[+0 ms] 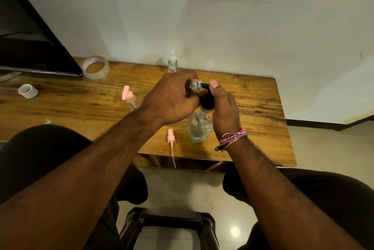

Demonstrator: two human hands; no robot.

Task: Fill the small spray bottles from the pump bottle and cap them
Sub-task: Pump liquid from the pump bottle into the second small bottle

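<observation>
— Left hand point(172, 100)?
— Wrapped around small spray bottle point(195, 85), threaded neck tipped against black pump nozzle point(205, 86).
— Right hand point(223, 108)?
— Closed around pump bottle point(199, 126) on wooden table point(253, 108), thumb atop pump.

Single head-worn wide-angle view, looking forward and steeply down from above a seated person's lap. Close to both forearms; counter point(253, 108) sits mid-frame, white wall behind it, floor tiles at bottom. Edges bow.
</observation>
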